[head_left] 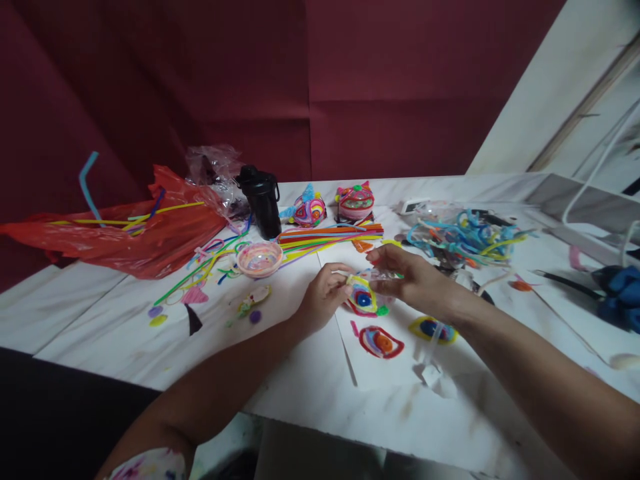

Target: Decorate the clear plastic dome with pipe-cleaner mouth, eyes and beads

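My left hand is closed, pinching the left edge of a pipe-cleaner craft piece. The piece has a blue centre, a yellow and red outline and a green pom-pom at its lower right. My right hand reaches over its right side, thumb and fingers apart, the thumb close against it. Whether the thumb touches cannot be made out. Just below, a red eye-shaped pipe-cleaner piece with an orange middle lies on white paper. A yellow and blue eye-shaped piece is under my right wrist.
Behind my hands lie a bundle of pipe cleaners, a pink bowl and a black bottle. Two colourful crafts stand at the back. A red plastic bag is left; tangled pipe cleaners lie right.
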Demonstrator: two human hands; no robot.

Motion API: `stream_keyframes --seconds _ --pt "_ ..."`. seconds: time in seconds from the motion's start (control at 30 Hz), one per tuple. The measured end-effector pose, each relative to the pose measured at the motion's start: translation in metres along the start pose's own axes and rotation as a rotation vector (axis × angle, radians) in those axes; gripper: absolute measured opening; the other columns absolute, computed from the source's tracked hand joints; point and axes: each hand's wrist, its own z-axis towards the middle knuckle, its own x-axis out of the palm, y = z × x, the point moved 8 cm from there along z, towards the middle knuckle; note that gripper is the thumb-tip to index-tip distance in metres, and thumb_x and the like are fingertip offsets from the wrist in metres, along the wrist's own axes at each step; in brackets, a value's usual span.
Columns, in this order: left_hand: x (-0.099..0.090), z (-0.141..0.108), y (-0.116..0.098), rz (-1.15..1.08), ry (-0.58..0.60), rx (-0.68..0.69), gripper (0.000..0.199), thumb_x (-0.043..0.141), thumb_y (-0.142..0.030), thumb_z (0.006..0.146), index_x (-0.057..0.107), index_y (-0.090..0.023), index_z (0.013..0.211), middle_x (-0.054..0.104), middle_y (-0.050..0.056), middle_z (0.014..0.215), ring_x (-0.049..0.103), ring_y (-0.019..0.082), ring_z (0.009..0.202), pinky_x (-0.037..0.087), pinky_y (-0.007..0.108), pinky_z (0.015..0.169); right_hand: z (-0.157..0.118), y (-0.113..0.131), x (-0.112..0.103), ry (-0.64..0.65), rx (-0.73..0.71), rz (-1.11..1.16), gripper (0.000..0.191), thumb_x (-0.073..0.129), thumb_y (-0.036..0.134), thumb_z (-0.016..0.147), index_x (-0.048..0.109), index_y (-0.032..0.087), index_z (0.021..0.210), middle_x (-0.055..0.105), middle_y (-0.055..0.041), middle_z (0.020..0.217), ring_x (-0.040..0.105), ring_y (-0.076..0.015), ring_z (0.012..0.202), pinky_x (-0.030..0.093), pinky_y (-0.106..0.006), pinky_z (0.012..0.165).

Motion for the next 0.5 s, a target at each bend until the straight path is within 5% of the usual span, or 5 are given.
stream_keyframes --seconds 0.17,0.3,0.5 --pt "0.005 0.002 -0.004 -0.094 0.035 -0.08 0.045 0.07 -0.038 0.077 0.05 -0.02 0.113 0.059 -0.002 0.074 0.059 0.011 0.065 0.047 0.023 0.063 -0.005 0.003 -0.001 0.039 0.01 0.07 0.042 0.068 0.029 0.065 0.049 0.022 0.102 0.058 0.0001 0.084 0.06 -0.0179 0.076 0.05 -0.03 0.065" --pt "0.007 0.003 -0.014 -0.085 0.056 -0.086 0.046 0.07 -0.032 0.076 0.05 -0.02 0.116 0.058 -0.003 0.072 0.057 0.01 0.063 0.046 0.023 0.062 -0.01 0.009 -0.007 0.044 0.011 0.123 0.043 0.071 0.034 0.064 0.054 0.021 0.101 0.063 -0.004 0.092 0.063 -0.021 0.088 0.052 -0.033 0.073" --pt "0.0 0.006 -0.039 0.228 0.046 -0.001 0.04 0.063 -0.022 0.076 0.055 -0.022 0.116 0.063 -0.002 0.078 0.061 0.013 0.071 0.049 0.024 0.066 -0.031 0.017 -0.036 -0.089 -0.06 -0.039 0.039 0.065 0.049 0.072 0.064 0.02 0.099 0.067 -0.0094 0.107 0.063 -0.0281 0.098 0.054 -0.037 0.074"
